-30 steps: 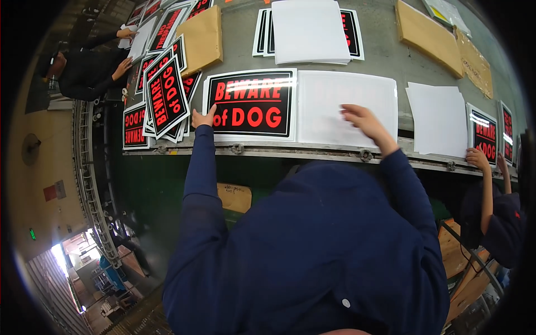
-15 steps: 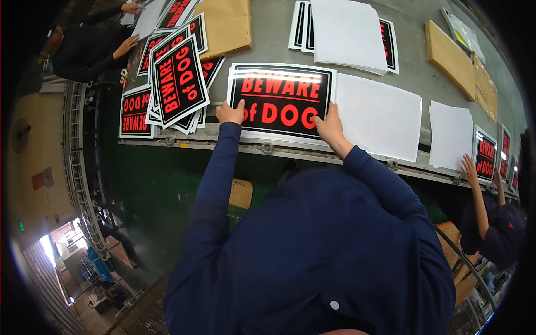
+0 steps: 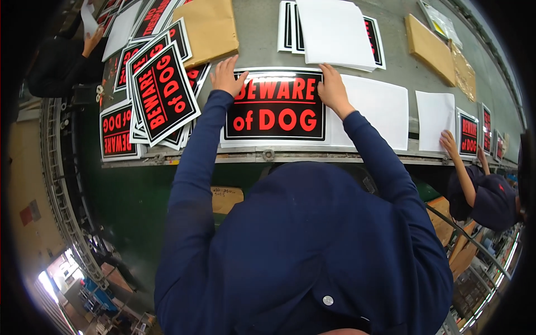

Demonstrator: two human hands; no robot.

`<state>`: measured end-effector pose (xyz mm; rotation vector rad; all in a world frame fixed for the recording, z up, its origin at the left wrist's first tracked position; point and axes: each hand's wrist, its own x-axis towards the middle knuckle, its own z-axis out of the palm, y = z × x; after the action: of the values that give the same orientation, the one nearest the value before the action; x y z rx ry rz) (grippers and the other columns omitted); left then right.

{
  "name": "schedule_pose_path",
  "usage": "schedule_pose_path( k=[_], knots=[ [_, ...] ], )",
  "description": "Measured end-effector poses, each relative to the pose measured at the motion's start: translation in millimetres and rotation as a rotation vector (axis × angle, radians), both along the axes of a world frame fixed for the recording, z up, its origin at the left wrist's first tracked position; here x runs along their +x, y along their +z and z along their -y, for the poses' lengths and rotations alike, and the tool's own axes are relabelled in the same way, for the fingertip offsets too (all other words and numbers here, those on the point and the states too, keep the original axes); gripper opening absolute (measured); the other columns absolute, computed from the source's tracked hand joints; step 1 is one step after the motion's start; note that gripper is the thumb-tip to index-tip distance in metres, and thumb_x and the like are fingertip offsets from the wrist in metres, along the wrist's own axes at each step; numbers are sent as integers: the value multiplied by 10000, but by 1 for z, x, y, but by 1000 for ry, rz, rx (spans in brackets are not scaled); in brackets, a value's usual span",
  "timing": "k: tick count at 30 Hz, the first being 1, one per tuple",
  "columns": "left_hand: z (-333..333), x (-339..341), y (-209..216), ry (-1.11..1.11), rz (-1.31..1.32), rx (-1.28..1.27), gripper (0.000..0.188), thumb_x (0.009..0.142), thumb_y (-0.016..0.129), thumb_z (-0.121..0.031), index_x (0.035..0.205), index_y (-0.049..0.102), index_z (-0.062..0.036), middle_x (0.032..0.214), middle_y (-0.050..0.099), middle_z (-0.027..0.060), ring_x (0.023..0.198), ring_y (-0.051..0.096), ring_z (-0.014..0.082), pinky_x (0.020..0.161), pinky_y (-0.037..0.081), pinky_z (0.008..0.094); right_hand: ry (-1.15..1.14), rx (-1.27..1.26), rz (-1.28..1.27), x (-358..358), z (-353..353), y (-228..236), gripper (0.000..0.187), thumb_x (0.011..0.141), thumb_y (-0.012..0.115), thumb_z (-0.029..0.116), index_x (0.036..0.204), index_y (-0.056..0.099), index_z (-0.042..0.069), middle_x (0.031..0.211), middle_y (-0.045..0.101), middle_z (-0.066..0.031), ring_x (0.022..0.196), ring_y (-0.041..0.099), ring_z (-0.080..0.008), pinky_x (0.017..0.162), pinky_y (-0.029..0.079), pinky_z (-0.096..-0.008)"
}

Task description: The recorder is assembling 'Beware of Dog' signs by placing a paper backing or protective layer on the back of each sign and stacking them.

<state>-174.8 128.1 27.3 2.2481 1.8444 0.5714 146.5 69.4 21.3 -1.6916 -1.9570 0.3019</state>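
Note:
A black sign (image 3: pixel 277 106) with red lettering and a white border lies face up on the worktable, with white edges of sheets showing around it. My left hand (image 3: pixel 228 78) rests at its upper left corner, fingers spread and thumb over the edge. At the upper right corner is my right hand (image 3: pixel 334 89), its fingers extended along the edge and the thumb touching the sign's face. Some of the right fingertips are hidden. A stack of white sheets (image 3: pixel 375 114) adjoins the sign on the right.
Left of me, overlapping signs (image 3: pixel 166 92) form an uneven pile near a brown paper package (image 3: pixel 209 28). White sheets (image 3: pixel 338 33) cover more signs at the back. Another brown package (image 3: pixel 430 47) lies farther right. Co-workers' hands (image 3: pixel 448 142) are at both ends of the table.
Both my hands have moved from the sign's lower sides up to its upper corners, and my left fingers have spread. The sign now lies flatter, its lower edge drawn in over the table.

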Motion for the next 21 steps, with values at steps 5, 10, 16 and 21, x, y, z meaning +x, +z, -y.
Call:
schedule_pose_path(
  k=[5, 10, 16, 21],
  knots=[
    [-20, -1, 2, -138, -171, -444, 484, 844, 522, -476, 1202, 557, -151, 1231, 561, 67, 1149, 510, 273, 1004, 240, 618, 32, -205, 310, -9, -1, -11, 482, 804, 535, 174, 1245, 461, -7, 1361, 385, -191, 1294, 325, -344, 1036, 270, -550],
    [-2, -8, -5, -201, -164, -230, 494, 848, 539, -453, 1227, 512, -138, 1279, 511, 62, 1215, 441, 238, 1015, 268, 576, -385, 134, -66, 59, -47, -11, 395, 740, 657, 156, 1091, 556, 7, 1041, 568, -186, 1016, 514, -342, 895, 402, -433],
    [10, 9, -10, -109, -100, -49, 544, 827, 591, -421, 1264, 465, -123, 1345, 398, 89, 1307, 291, 289, 1032, 167, 625, -1060, -178, 104, 119, -78, 3, 633, 643, 769, 458, 1046, 593, 3, 1014, 597, -176, 1034, 538, -312, 904, 420, -426],
    [13, 23, -8, -78, 63, 2, 496, 808, 627, -364, 1216, 516, -104, 1321, 421, 101, 1286, 306, 323, 1031, 211, 573, -948, -354, -2, 151, -86, 13, 646, 635, 759, 466, 1022, 616, -31, 1018, 641, -197, 966, 612, -336, 828, 468, -427]
  ],
)
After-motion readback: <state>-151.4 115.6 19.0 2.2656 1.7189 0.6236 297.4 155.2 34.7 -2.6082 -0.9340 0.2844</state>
